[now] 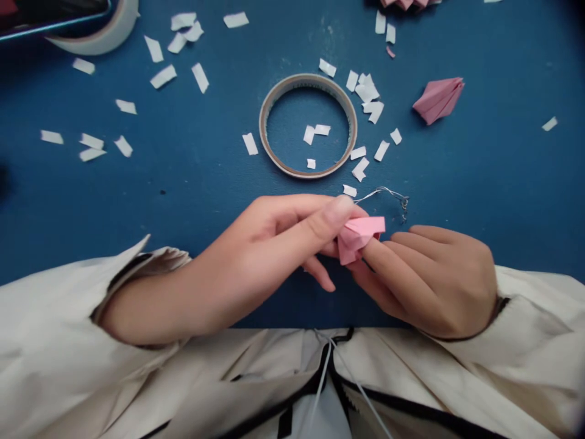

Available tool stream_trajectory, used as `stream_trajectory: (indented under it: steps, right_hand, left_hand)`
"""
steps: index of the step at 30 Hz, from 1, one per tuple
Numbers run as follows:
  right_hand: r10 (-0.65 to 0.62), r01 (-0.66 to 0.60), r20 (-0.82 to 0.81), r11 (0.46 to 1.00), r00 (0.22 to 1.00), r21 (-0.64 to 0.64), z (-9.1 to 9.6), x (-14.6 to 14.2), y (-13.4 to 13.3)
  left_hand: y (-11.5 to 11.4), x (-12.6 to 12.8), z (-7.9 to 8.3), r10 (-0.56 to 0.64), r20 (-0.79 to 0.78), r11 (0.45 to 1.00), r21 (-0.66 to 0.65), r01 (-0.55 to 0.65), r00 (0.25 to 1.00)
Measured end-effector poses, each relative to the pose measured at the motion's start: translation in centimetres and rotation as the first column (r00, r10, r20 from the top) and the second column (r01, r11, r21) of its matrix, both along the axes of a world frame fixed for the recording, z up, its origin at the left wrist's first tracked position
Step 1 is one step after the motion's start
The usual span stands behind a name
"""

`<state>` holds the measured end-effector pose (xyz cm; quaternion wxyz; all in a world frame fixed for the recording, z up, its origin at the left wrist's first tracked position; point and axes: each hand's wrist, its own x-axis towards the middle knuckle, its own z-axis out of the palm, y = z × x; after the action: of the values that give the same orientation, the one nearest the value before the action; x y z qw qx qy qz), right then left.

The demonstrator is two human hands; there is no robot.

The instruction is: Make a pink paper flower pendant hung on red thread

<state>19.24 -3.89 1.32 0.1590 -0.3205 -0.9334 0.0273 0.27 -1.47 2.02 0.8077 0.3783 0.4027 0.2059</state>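
Between both hands is a small folded piece of pink paper (354, 241), held above the near part of the blue table. My left hand (274, 250) pinches its upper left side, thumb on top. The index finger of my right hand (429, 274) reaches into or behind its right side, and the right thumb lies below it. The right hand's other fingers are curled. A thin wire or thread (388, 191) with a small coiled end lies just beyond the hands. A folded pink paper bud (439, 100) rests farther back on the right.
A tape roll (264, 125) lies flat in the middle, a few white paper strips inside its ring. More white strips (163, 76) are scattered around the blue table (205, 177). Another tape roll (98, 42) and a dark device (50, 15) occupy the far left corner. Pink folded paper (406, 3) shows at the top edge.
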Motion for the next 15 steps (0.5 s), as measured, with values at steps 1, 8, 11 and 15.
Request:
stream_trajectory:
  steps: [1, 8, 11, 15]
  right_hand:
    - [-0.032, 0.032, 0.001, 0.999, 0.999, -0.007, 0.0, 0.0, 0.0]
    - [-0.483, 0.106, -0.29, 0.639, 0.826, -0.762, 1.4, 0.0, 0.3]
    - [-0.696, -0.276, -0.316, 0.173, 0.645, -0.945, 1.5, 0.1, 0.5]
    - [-0.715, -0.536, -0.29, -0.139, 0.636, -0.833, 1.0, 0.3, 1.2]
  left_hand:
    - [0.0, -0.1, 0.0, -0.003, 0.005, 1.0, 0.021, 0.003, 1.0]
    - [-0.4, -0.3, -0.2, 0.004, -0.191, 0.798, 0.592, 0.112, 0.982]
    - [-0.5, -0.5, -0.7, 0.164, -0.293, 0.466, 0.864, 0.187, 0.942]
    - [-0.4, -0.4, -0.8, 0.287, -0.314, 0.285, 0.93, 0.232, 0.905]
